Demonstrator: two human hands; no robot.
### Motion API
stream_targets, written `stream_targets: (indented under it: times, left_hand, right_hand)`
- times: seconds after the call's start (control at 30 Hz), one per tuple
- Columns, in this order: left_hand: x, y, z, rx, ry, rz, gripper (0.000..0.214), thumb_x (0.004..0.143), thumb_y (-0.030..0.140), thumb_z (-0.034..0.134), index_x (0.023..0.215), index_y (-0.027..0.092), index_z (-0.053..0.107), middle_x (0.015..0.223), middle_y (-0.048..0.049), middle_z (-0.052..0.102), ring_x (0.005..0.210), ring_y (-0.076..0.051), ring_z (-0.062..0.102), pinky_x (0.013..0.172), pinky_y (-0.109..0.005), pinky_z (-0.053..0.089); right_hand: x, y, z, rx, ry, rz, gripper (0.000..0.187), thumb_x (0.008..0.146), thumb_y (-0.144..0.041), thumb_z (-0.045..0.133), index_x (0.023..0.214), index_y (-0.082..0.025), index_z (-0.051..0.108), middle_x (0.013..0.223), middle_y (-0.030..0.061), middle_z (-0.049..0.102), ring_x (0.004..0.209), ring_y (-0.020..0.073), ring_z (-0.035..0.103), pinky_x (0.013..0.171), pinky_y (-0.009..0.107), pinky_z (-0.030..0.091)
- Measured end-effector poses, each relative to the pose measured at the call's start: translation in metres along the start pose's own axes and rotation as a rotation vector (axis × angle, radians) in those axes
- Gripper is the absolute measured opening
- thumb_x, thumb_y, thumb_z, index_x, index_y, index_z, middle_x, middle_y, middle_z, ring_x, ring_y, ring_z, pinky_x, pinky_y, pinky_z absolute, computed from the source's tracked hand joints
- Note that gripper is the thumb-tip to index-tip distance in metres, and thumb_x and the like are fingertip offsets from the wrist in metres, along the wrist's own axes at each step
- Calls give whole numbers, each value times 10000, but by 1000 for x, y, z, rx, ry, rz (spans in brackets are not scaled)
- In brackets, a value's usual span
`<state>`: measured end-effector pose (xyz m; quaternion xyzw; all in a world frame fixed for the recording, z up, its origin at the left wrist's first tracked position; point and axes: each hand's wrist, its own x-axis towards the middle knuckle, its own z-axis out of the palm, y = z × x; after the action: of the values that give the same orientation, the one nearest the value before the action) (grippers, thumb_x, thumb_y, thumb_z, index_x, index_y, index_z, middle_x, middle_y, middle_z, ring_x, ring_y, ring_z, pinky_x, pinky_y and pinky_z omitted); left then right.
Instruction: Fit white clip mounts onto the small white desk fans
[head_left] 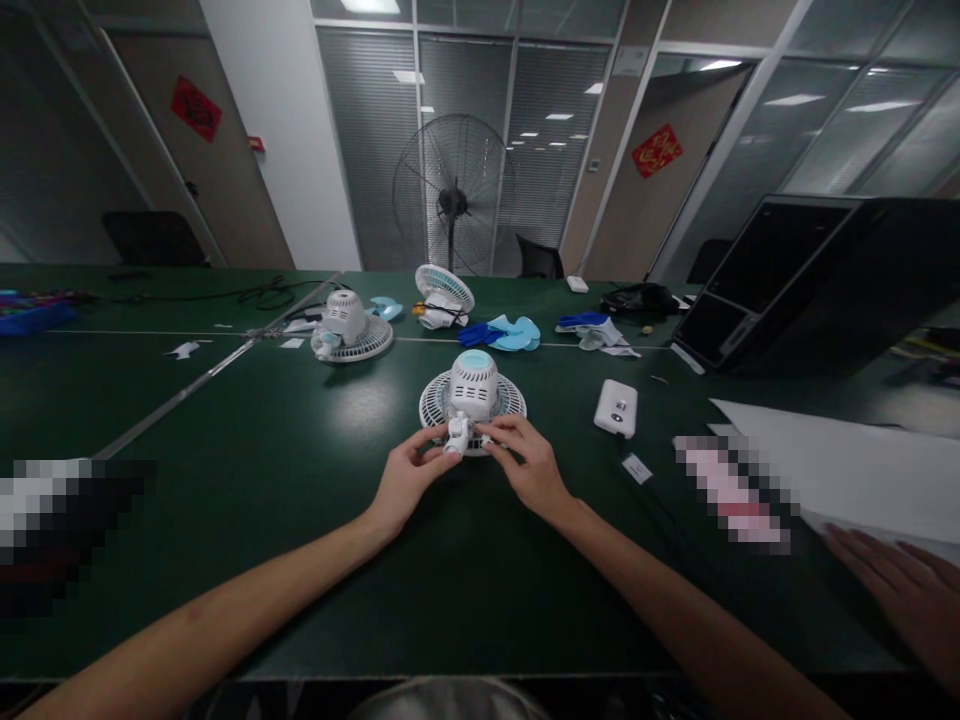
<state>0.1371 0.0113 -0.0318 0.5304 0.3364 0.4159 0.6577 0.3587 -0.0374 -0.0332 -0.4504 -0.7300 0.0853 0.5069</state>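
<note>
In the middle of the table a small white fan lies face down on its round grille, motor housing up. Its jointed white neck points towards me. My left hand is closed on this neck from the left, thumb and fingers pinching it. From the right, my right hand pinches at the neck's other side, where a tiny white part shows at the fingertips; its kind is too small to make out.
On the green table stand a second fan, a third fan, blue fan blades, a white device and a black computer case. At right, another person's hand rests by white sheets.
</note>
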Motion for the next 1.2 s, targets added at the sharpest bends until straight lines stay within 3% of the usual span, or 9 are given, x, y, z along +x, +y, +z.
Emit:
stream_targets:
  times: [0.27, 0.43, 0.5, 0.63, 0.77, 0.9, 1.0, 1.1, 1.2]
  left_hand:
    - [-2, 5, -1, 92, -9, 36, 519, 760, 283, 869, 1233, 158, 693, 1167, -83, 760, 1019, -226, 721, 999, -400, 556]
    - [-1, 6, -1, 90, -17, 16, 538, 783, 295, 858, 1267, 163, 664, 1104, -73, 765, 1013, -214, 710, 988, -380, 549]
    - [0, 4, -1, 84, -33, 12, 555, 780, 296, 864, 1277, 165, 656, 1053, -62, 766, 980, -203, 710, 968, -365, 553]
    - [0, 1, -3, 83, -7, 39, 559, 780, 299, 865, 1277, 166, 647, 1055, -61, 758, 976, -196, 704, 958, -349, 550]
    - [1, -3, -5, 94, -20, 52, 556, 785, 311, 859, 1272, 166, 632, 1043, -62, 748, 978, -203, 705, 952, -360, 553]
    - [2, -6, -6, 108, -69, 88, 561, 789, 305, 854, 1271, 178, 596, 1013, -57, 728, 961, -217, 708, 935, -395, 566]
    - [2, -7, -5, 155, -100, 157, 538, 799, 283, 846, 1260, 184, 587, 1078, -79, 715, 985, -230, 701, 931, -410, 567]
    - [0, -7, -2, 190, -117, 208, 520, 805, 252, 840, 1257, 190, 591, 1194, -102, 685, 1034, -234, 688, 958, -411, 558]
    - [0, -6, 0, 194, -121, 231, 501, 803, 230, 830, 1246, 190, 600, 1303, -121, 637, 1065, -237, 676, 962, -409, 555]
  right_hand:
    - [8, 7, 1, -66, 20, -10, 399, 1038, -166, 531, 1393, -302, 652, 1233, 81, 663, 1142, 244, 663, 970, 416, 592]
    - [18, 10, -9, -138, -158, -219, 451, 1039, -130, 495, 1458, -269, 586, 1340, 109, 647, 1245, 264, 631, 1059, 474, 561]
    - [20, 10, -8, -141, -168, -254, 447, 1039, -129, 502, 1459, -264, 576, 1343, 108, 655, 1249, 263, 633, 1071, 485, 557]
    - [18, 9, 8, -97, 8, -172, 326, 1045, -174, 543, 1340, -251, 660, 1232, 100, 690, 1163, 242, 673, 1025, 450, 592]
    - [12, 10, 18, -55, 2, -164, 309, 1047, -194, 538, 1295, -266, 708, 1187, 89, 702, 1104, 232, 695, 967, 421, 622]
    - [13, 3, 19, 19, 80, 4, 231, 1013, -235, 612, 1172, -275, 774, 1092, 71, 744, 1016, 239, 724, 917, 433, 638]
    - [18, -3, 23, 159, 149, 219, 159, 964, -291, 679, 1054, -249, 804, 1014, 63, 770, 876, 229, 745, 717, 362, 671]
    - [21, -5, 25, 239, 187, 362, 162, 938, -333, 706, 1021, -223, 791, 952, 56, 777, 726, 209, 734, 508, 292, 624]
    - [20, -2, 18, 102, 137, 231, 150, 975, -294, 664, 1053, -234, 777, 994, 53, 775, 846, 227, 747, 666, 342, 662]
